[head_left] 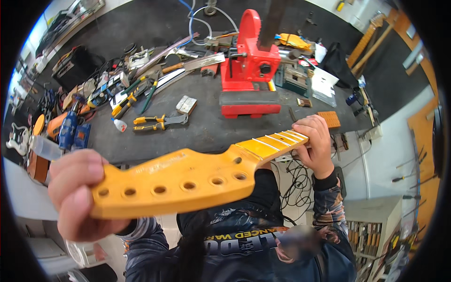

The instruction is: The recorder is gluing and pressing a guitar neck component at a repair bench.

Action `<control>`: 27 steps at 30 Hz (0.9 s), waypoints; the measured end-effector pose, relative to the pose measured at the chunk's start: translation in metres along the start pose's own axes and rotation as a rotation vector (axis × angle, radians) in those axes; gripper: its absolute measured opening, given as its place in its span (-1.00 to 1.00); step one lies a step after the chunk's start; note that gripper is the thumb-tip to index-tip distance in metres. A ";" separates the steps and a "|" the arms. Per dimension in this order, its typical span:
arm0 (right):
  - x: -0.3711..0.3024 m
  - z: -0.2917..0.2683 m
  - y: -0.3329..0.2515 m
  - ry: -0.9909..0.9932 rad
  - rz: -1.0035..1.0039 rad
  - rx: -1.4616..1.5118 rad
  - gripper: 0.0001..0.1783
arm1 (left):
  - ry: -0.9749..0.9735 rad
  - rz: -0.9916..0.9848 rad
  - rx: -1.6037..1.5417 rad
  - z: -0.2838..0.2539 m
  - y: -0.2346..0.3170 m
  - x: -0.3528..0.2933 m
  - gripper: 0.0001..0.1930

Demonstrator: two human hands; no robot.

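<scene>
A yellow-amber guitar neck (197,171) is held close in front of me, above the near edge of the workbench. Its headstock, with a row of several empty tuner holes, points to the left. My left hand (77,192) is closed around the headstock's end, thumb and fingers on opposite faces. At the other end, my right hand (315,143) grips the fretted part, where pale metal frets (275,141) cross the wood. The fretboard beyond that hand is hidden.
A red bench press (251,61) stands at the bench's middle. Yellow-handled pliers (157,123) and a small pale block (186,104) lie left of it. Tools and a blue drill (69,129) crowd the left side. An orange perforated block (329,119) is near my right hand.
</scene>
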State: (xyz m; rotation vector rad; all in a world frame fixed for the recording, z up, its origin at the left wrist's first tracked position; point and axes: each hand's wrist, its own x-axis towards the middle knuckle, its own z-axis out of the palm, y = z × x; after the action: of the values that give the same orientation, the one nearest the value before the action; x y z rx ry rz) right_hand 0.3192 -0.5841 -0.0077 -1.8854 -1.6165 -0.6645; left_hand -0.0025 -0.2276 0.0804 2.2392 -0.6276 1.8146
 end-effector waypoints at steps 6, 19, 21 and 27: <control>-0.026 -0.018 -0.018 0.042 0.086 -0.097 -0.53 | -0.035 -0.168 -0.336 -0.012 0.031 0.012 -0.48; -0.039 -0.035 -0.033 0.086 0.206 -0.067 -0.53 | 0.005 -0.583 -0.664 -0.006 0.091 0.039 -0.43; -0.042 -0.035 -0.033 0.096 0.213 -0.061 -0.54 | 0.089 -0.599 -0.660 0.000 0.097 0.038 -0.48; -0.040 -0.036 -0.032 0.100 0.208 -0.025 -0.53 | 0.214 -0.529 -0.691 0.010 0.093 0.037 -0.57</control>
State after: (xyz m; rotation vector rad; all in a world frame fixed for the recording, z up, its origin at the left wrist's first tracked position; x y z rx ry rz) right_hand 0.2815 -0.6337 -0.0059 -1.9713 -1.3338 -0.6805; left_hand -0.0279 -0.3220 0.1032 1.5357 -0.4614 1.2832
